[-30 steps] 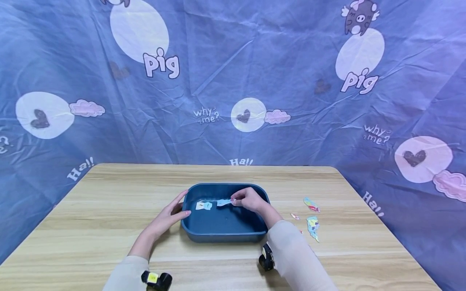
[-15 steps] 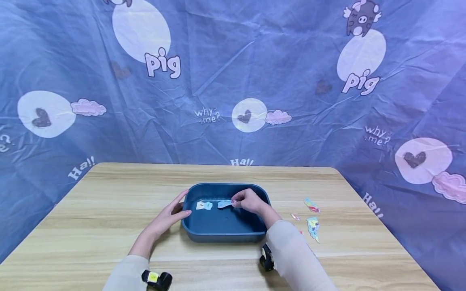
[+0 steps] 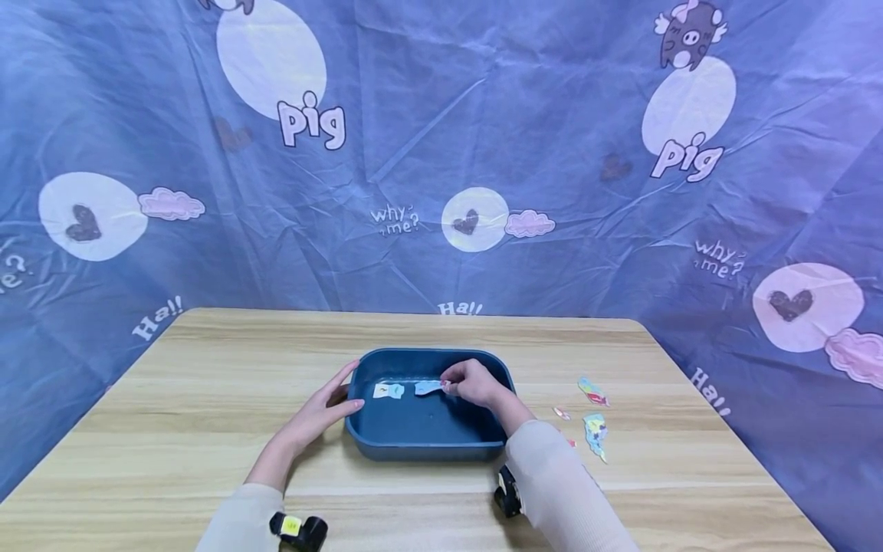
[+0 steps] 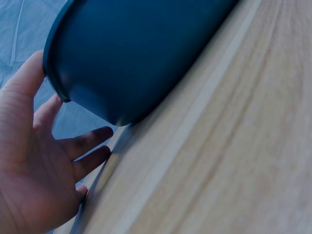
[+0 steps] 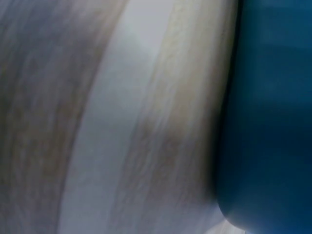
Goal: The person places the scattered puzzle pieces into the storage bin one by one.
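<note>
Change noted: over the last second the paper piece (image 3: pixel 428 387) pinched in the right hand (image 3: pixel 471 381) has sunk slightly inside the blue tub (image 3: pixel 428 448), from just above the floor of the tub to a position low over it. It lies near a second paper cut-out (image 3: pixel 388 390), which is flat on the tub floor and has not moved. The right hand has its fingertips closed on the end of the piece; it has not let go. Judgement: the piece is about to be laid down beside the first, so the work of collecting cut-outs into the tub appears partly done.

The left hand (image 3: pixel 319 412) has stayed put, fingers spread and straight against the left outer wall of the tub, thumb on the rim; the left wrist view confirms the contact. It steadies the tub and grips nothing.

On the worktop (image 3: pixel 172 429), to the right of the tub and apart from it, lie several more coloured cut-outs (image 3: pixel 593 431).

The right wrist view is blurred and shows only wood grain and the tub wall.

Surroundings: pale wood-grain worktop, enclosed behind and at both sides by a creased blue cartoon-print cloth (image 3: pixel 441 153).
</note>
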`<state>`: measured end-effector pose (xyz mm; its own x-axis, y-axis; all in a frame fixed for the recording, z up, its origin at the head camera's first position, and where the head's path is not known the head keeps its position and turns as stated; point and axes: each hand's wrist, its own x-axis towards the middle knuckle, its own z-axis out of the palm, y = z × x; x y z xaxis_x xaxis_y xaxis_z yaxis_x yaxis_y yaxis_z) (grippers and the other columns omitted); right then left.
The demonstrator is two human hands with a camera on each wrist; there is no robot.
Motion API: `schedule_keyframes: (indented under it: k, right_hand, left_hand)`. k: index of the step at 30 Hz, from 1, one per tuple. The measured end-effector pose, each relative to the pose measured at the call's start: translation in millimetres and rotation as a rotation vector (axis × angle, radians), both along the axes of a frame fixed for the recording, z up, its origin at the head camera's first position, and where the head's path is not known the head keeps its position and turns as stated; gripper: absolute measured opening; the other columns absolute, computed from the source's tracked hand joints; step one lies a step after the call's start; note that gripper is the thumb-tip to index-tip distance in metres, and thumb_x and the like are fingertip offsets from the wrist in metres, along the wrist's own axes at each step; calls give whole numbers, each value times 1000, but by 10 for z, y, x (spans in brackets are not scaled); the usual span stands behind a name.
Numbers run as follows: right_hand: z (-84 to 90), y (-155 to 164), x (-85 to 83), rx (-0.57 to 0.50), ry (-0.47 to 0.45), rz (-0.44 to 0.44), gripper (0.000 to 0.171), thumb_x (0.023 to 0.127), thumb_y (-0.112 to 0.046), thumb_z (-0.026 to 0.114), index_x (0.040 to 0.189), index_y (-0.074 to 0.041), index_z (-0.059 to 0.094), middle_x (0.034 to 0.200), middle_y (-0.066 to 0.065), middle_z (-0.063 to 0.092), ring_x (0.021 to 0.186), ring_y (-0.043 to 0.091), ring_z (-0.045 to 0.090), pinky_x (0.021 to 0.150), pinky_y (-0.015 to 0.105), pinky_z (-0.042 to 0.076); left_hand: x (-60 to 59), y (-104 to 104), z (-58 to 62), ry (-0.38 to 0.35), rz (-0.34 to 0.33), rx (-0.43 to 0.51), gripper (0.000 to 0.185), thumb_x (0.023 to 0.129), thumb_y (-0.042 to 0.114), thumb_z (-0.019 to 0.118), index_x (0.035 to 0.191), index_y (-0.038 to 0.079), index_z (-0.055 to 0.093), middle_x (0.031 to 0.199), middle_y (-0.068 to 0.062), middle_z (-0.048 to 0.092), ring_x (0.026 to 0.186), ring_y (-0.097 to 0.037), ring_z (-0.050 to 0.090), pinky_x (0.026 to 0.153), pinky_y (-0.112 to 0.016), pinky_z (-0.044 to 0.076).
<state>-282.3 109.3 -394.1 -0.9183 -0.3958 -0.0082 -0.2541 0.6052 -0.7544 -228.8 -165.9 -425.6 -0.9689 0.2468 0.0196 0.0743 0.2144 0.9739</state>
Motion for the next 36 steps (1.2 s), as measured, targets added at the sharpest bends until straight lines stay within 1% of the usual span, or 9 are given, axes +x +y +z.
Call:
schedule_keyframes:
  k: [4, 11, 17, 21, 25, 29, 32, 36]
  right_hand:
    - [5, -1, -5, 2, 8, -8, 14, 76, 2, 61, 89, 4, 63, 78, 6, 61, 65, 12, 51, 58, 25, 45]
    - [9, -5, -1, 14, 32, -14, 16, 76, -2, 63, 90, 5, 63, 81, 8, 62, 71, 14, 54, 64, 28, 46]
    - [6, 6, 1, -2, 27, -30, 19, 75, -4, 65, 92, 5, 63, 82, 8, 62, 72, 15, 54, 66, 29, 47]
    - [9, 26, 4, -30, 32, -20, 20, 76, -4, 64, 94, 6, 62, 83, 9, 62, 74, 15, 54, 68, 29, 47]
    - [25, 47, 16, -80, 42, 2, 23, 76, -2, 63, 97, 8, 60, 87, 12, 62, 78, 18, 56, 71, 31, 46]
    - [52, 71, 17, -104, 61, 23, 25, 78, -4, 61, 100, 9, 58, 90, 15, 61, 83, 21, 56, 73, 32, 45]
    - [106, 89, 31, -123, 56, 15, 27, 79, -6, 60, 102, 9, 58, 93, 15, 60, 85, 21, 55, 74, 31, 45]
    - [204, 137, 63, -181, 43, 13, 29, 80, -5, 59, 104, 11, 56, 95, 19, 59, 86, 22, 55, 75, 30, 45]
  left_hand:
    - [-3, -1, 10, 3, 3, -4, 63, 82, 23, 58, 135, 30, 25, 134, -17, 30, 122, -32, 26, 95, -53, 17]
    - [-4, -7, 14, -5, -3, -8, 63, 83, 23, 58, 136, 30, 24, 135, -17, 28, 122, -32, 25, 95, -54, 16]
    - [-2, -12, 7, -11, -6, -12, 63, 83, 24, 58, 135, 30, 24, 135, -17, 28, 123, -32, 24, 95, -54, 16]
    - [3, -9, 4, -9, -4, -17, 62, 83, 25, 58, 135, 30, 24, 135, -17, 28, 123, -32, 24, 95, -54, 16]
    - [5, -6, -2, -8, -3, -16, 62, 83, 24, 58, 135, 30, 25, 135, -17, 28, 122, -32, 25, 95, -53, 16]
    - [2, -10, -14, -9, 1, -20, 62, 83, 24, 58, 135, 30, 25, 135, -17, 28, 122, -32, 25, 95, -54, 16]
    - [-1, -11, -18, -8, 1, -23, 62, 83, 25, 57, 135, 31, 25, 135, -16, 27, 123, -32, 24, 95, -53, 16]
    - [-2, -1, -9, 0, -4, -22, 63, 83, 24, 57, 136, 30, 24, 135, -17, 28, 122, -32, 25, 95, -53, 17]
